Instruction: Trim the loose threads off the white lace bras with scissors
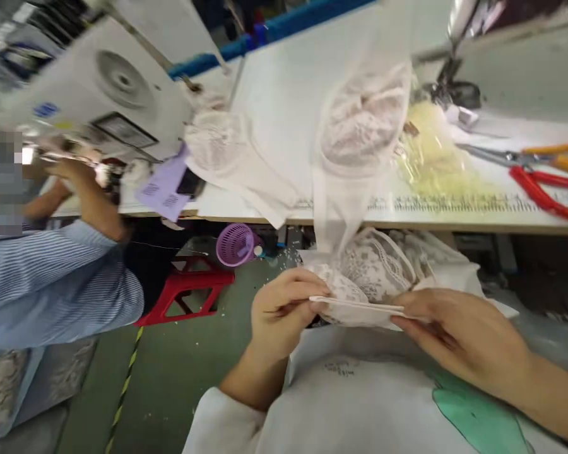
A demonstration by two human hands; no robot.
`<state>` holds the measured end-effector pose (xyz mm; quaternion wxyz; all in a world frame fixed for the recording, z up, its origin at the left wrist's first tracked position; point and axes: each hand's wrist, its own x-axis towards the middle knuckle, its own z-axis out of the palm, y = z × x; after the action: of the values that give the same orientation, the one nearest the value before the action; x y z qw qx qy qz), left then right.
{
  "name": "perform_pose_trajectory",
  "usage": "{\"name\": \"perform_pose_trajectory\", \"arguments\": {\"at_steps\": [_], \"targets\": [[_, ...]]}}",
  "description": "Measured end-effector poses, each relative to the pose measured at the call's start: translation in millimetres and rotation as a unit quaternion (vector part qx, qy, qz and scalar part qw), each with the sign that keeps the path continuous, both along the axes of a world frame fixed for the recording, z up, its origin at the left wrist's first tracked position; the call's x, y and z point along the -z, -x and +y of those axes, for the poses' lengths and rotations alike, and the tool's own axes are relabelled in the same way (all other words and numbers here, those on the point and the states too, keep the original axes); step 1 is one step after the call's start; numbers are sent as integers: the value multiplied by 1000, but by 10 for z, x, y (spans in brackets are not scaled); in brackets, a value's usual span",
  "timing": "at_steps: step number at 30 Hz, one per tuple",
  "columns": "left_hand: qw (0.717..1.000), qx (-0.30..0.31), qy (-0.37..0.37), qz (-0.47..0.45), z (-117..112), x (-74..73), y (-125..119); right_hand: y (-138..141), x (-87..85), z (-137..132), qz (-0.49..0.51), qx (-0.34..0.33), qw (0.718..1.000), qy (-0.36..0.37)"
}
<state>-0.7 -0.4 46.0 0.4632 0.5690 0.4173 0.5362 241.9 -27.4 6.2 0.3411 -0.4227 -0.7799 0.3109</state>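
My left hand (284, 309) pinches the left end of a pale pink lace bra piece (364, 284) held over my lap. My right hand (459, 340) grips the right end of the same piece along its folded edge. Both hands have their fingers closed on the fabric. The piece's strap runs up to a second lace cup (364, 120) that lies blurred on the white worktable (284, 94).
A second lace garment (218, 145) lies on the table's left part, next to a white sewing machine (108, 82). Red and orange scissors (544, 176) and yellowish plastic (435, 157) lie at the right. A co-worker's sleeve (57, 284) is at the left. A purple basket (236, 244) and red stool (184, 290) stand below.
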Motion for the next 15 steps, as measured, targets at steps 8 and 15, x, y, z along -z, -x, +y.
{"name": "perform_pose_trajectory", "arguments": {"at_steps": [8, 15], "targets": [[999, 44, -16, -13, -32, 172, 108, 94, -80, 69, -43, -57, 996, -59], [994, 83, -51, 40, 16, 104, 202, 130, -128, 130, -11, -60, 997, 51]]}}
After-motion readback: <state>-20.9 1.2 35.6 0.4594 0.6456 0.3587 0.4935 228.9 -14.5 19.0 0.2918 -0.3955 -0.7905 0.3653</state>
